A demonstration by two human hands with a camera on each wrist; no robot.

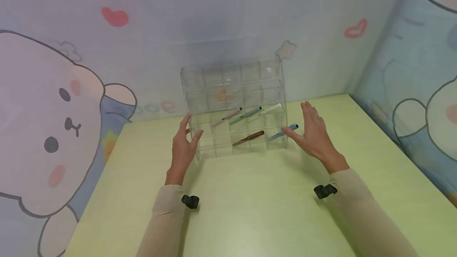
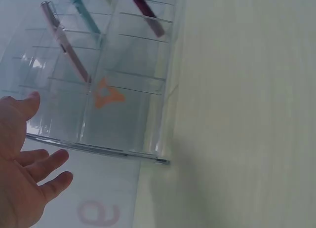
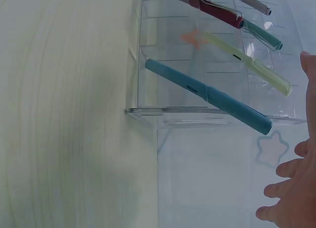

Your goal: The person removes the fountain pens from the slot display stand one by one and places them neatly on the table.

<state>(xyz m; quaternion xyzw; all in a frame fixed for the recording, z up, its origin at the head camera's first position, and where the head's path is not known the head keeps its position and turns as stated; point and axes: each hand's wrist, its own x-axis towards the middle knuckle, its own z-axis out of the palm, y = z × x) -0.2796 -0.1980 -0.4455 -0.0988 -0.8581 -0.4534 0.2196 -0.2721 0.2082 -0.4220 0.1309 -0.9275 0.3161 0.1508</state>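
A clear tiered display rack (image 1: 214, 84) stands on the table against the backdrop. A pink pen (image 1: 227, 117), a teal pen (image 1: 245, 115) and a pale green pen (image 1: 273, 110) lie slanted on one tier. Below them are a dark red pen (image 1: 248, 138) and a blue pen (image 1: 283, 132). My left hand (image 1: 181, 150) is at the rack's left side, thumb in front and fingers spread behind its edge; contact is unclear. Beside the right side is my right hand (image 1: 315, 136), fingers extended, its thumb near the blue pen. Neither hand holds anything.
The pale yellow-green table (image 1: 228, 209) spreads out in front of the rack. A cartoon-printed cloth (image 1: 153, 50) hangs behind and along the sides. Each sleeve carries a small black wrist camera (image 1: 190, 202).
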